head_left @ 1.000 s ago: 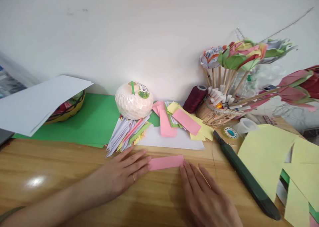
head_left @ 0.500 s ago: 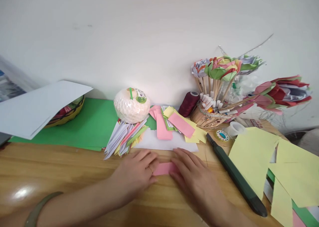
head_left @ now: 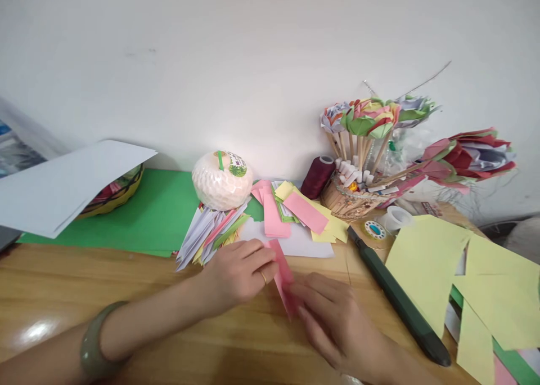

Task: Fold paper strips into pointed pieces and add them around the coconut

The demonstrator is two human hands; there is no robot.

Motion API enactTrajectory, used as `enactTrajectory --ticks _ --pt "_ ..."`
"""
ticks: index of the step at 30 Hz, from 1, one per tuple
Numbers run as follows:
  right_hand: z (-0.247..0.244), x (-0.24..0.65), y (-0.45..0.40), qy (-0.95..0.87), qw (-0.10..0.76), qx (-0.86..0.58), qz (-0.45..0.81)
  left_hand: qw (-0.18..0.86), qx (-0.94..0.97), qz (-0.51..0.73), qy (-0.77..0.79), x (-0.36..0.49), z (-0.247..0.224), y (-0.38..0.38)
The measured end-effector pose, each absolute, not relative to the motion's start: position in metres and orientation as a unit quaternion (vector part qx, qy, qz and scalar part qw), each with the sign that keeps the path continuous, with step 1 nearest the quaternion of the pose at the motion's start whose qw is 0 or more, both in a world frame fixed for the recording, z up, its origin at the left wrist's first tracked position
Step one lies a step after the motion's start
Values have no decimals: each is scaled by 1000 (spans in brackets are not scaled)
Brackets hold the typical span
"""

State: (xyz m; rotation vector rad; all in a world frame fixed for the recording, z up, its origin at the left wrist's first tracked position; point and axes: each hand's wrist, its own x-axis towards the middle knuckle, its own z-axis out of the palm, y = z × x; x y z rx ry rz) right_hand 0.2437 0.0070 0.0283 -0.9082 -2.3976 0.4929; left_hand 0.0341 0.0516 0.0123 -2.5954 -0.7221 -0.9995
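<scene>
The left-hand grip is pinching the upper end of a pink paper strip, and the right-hand grip is clasping its lower part. The strip, narrow and plain, is slanting between the hands over the wooden surface; it is no longer lying crosswise, as half a second earlier. One strip is being held; one maroon spool, one net-wrapped white ball and one dark green tool are resting beyond.

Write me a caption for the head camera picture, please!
Left hand and right hand hold a pink paper strip at a wooden table, with paper flowers beyond.
</scene>
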Motion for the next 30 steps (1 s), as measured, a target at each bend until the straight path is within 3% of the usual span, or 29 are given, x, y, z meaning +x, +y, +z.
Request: enactTrajectory --ticks 4,12,23,30 --pt "22 248 14 -892 254 -334 167 122 -903 -343 -227 40 8 64" --pt "10 248 14 -899 182 -396 -52 128 -943 -260 -164 40 -1 44" --pt "22 247 18 -909 164 -384 -11 110 -960 -196 -167 27 -5 41" --pt "23 248 20 -927 153 -343 23 122 -951 -234 -164 27 -5 37"
